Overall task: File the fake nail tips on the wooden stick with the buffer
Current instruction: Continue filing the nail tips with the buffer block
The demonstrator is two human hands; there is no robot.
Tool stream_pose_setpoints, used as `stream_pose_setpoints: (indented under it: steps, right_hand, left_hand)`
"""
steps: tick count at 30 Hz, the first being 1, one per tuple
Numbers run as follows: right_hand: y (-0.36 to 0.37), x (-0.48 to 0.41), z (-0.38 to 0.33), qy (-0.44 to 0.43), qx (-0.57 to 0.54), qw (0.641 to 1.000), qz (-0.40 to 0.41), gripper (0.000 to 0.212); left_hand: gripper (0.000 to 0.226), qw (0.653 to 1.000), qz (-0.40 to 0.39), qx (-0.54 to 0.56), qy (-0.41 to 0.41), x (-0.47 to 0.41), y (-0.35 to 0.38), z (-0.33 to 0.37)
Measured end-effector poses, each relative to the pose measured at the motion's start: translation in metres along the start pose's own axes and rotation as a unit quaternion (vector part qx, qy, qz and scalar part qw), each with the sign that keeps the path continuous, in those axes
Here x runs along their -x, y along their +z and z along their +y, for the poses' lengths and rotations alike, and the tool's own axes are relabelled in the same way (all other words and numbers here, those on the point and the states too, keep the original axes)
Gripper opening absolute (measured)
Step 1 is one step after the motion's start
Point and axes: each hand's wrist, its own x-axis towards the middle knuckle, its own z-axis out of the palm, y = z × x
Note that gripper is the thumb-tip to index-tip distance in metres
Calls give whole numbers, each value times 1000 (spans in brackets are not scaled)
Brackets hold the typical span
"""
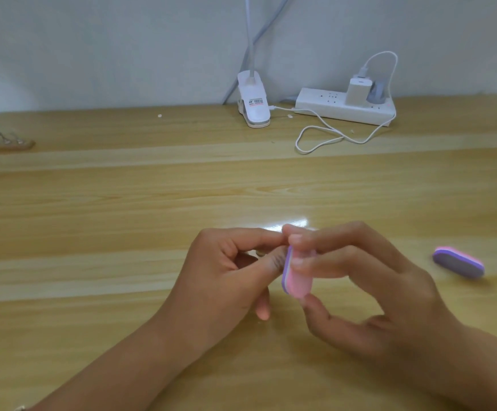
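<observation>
My right hand grips a small pink and purple buffer between thumb and fingers, held upright over the wooden table. My left hand is right beside it, with thumb and forefinger pinched together at the buffer's purple edge. Whatever they pinch is tiny and mostly hidden by the fingers. A wooden stick with several clear fake nail tips lies far off at the table's left edge.
A second pink and purple buffer lies on the table to the right. At the back stand a white clip lamp base and a white power strip with a charger and a looping white cable.
</observation>
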Motion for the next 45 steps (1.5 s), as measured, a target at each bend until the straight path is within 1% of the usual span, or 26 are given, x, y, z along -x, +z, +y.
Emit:
stream_pose_setpoints:
  steps: [1,5,9,13,17,21,25,29,33,35,37,39,40,42,45]
  right_hand:
    - [0,0,1,-4,-1,1000,-2,15]
    - [-8,-4,7,54,-9,998,36,23]
    - [0,-1,2,-1,-10,1000,8,17]
    - [-8,-4,8,45,-16,998,33,17]
    - [-1,-2,6,2,-16,1000,10,17]
    - [-6,-4,11,46,-40,997,37,18]
    - [0,-2,7,-3,-36,999,15,22]
    - [-5,-4,10,36,-42,998,36,18]
    - [-1,-3,7,0,-25,1000,18,19]
    - [-6,-4,13,34,-31,998,34,19]
    - [-11,-5,19,89,-72,991,62,25]
    - [-14,-5,20,111,-101,986,75,30]
    - [-14,-6,19,105,-92,988,70,29]
    - [-13,-6,15,70,-40,996,45,27]
    - [-12,-4,13,30,29,999,14,24]
  left_hand:
    - [11,1000,0,1,0,0,0,0]
    - [9,1000,8,-6,-6,-1,0,-1]
    - [10,1000,-3,10,-1,0,0,0]
    - [10,1000,9,10,-9,-1,-1,0]
    - [15,1000,-3,18,-11,0,0,0]
    - [10,1000,2,21,-22,-1,-2,-2]
    - [13,1000,-6,23,-8,0,-1,-2]
    - [10,1000,-4,27,-16,-1,-2,-3]
    - [11,999,-6,28,-14,0,-1,-2]
    - [11,999,3,30,-25,-1,-2,-3]
    - [11,999,2,31,-29,-1,-3,-2]
    - [7,1000,6,16,-22,-1,-2,-1]
    - [5,1000,12,2,-18,-1,-2,-2]
    - [3,999,29,-36,-5,0,-1,-2]
    - [4,995,37,-86,32,2,2,-2]
